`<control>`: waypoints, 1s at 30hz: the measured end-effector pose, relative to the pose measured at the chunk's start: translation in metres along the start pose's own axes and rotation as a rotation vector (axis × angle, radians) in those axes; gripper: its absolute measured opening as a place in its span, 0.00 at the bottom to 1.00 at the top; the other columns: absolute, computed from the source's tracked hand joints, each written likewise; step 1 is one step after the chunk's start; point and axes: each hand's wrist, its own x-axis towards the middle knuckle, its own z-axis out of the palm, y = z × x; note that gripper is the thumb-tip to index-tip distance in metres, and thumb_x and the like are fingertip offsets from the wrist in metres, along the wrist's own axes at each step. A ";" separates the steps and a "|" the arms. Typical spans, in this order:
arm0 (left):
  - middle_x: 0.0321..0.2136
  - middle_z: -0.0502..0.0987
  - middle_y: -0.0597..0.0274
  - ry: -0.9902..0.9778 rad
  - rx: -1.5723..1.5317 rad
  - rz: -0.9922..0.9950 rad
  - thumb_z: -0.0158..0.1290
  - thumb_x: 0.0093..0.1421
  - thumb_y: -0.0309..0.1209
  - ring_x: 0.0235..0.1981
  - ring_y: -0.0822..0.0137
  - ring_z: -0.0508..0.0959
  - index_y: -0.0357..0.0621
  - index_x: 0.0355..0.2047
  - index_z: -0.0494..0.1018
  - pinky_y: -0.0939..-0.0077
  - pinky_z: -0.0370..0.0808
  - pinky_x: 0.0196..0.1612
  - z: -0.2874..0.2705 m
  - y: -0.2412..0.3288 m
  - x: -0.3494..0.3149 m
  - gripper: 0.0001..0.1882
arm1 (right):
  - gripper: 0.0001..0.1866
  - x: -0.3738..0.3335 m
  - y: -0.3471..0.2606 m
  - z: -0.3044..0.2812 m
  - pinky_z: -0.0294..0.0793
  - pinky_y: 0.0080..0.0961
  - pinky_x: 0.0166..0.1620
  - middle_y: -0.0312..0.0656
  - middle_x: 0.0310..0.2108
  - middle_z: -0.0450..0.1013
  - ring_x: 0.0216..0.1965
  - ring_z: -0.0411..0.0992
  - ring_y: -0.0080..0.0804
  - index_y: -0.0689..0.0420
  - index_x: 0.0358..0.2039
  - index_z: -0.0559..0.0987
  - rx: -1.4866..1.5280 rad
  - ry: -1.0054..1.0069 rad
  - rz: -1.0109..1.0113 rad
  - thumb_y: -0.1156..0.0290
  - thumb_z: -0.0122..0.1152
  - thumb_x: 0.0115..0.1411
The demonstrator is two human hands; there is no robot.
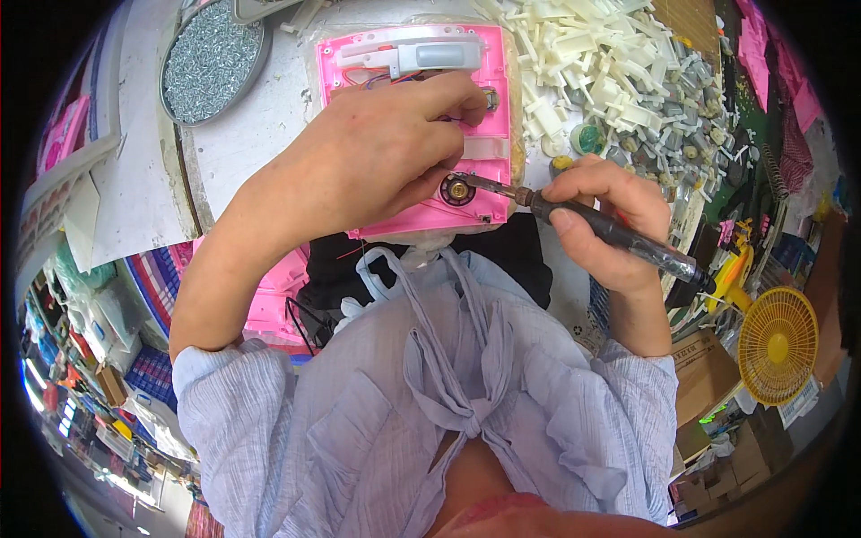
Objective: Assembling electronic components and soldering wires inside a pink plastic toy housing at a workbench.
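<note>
A pink plastic housing (426, 219) lies open on the workbench in front of me, with thin red and blue wires inside. A grey-white molded piece (439, 57) sits across its far end. Over the housing's middle is my left hand (381, 148), its fingers curled together; what they pinch, if anything, is hidden. My right hand (619, 211) grips the black handle of a soldering iron (628, 244). The iron's metal tip points left and lies over the edge of a small round speaker (457, 190) near the housing's close edge. Whether the tip touches it, I cannot tell.
A round tray of small screws (213, 63) stands at the far left. Right of the housing is a large heap of white plastic parts (583, 63), with grey parts (686, 108) beside it. A yellow fan (778, 345) is at the right, above cardboard boxes (704, 377).
</note>
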 end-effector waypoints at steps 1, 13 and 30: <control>0.48 0.75 0.56 -0.005 -0.004 -0.001 0.62 0.51 0.22 0.37 0.56 0.80 0.38 0.29 0.72 0.65 0.77 0.37 0.000 0.000 0.000 0.09 | 0.11 0.000 0.000 0.001 0.64 0.24 0.31 0.42 0.27 0.76 0.26 0.68 0.26 0.66 0.36 0.81 0.004 0.007 -0.003 0.73 0.68 0.55; 0.48 0.75 0.57 -0.007 -0.005 -0.010 0.62 0.50 0.21 0.37 0.56 0.80 0.38 0.29 0.73 0.65 0.78 0.38 0.000 0.000 0.000 0.09 | 0.10 -0.004 0.005 -0.011 0.66 0.20 0.26 0.40 0.26 0.77 0.20 0.69 0.23 0.62 0.35 0.82 -0.006 0.067 -0.152 0.76 0.71 0.52; 0.47 0.75 0.58 -0.016 -0.027 -0.055 0.63 0.50 0.22 0.36 0.57 0.79 0.38 0.28 0.73 0.65 0.77 0.38 -0.002 0.005 0.003 0.08 | 0.10 -0.006 0.003 -0.014 0.67 0.22 0.27 0.40 0.26 0.77 0.22 0.71 0.25 0.62 0.36 0.82 -0.004 0.071 -0.198 0.76 0.70 0.53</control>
